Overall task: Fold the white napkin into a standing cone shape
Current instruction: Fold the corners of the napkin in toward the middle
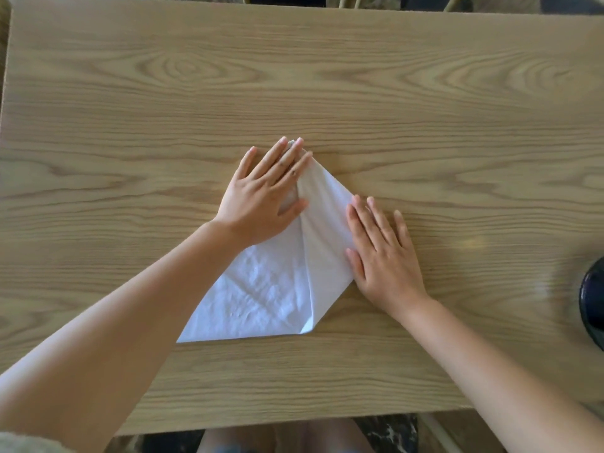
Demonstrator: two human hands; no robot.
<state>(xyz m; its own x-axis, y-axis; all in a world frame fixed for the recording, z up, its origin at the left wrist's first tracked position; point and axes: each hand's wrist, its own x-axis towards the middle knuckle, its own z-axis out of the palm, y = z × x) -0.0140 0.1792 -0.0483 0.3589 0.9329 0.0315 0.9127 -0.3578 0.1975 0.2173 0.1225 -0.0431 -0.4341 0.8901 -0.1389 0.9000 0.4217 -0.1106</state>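
The napkin (277,289), lying flat at the middle of the table (327,76) with its right flap folded in, is pressed by the left hand (261,197) and right hand (382,256), fingers spread flat, gripping nothing; rolling and standing appear undone.

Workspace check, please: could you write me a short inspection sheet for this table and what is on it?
Surface: wooden table, bare apart from the items below.
Job's things: white napkin, lying flat in a pointed shape, right flap folded in; not standing yet.
Clutter: dark round object at the right edge, cut off by the frame.
Hands: left hand flat on the napkin near its tip; right hand flat on the folded right edge.
Cables: nothing seen.
Surroundings: chair legs beyond the far edge.
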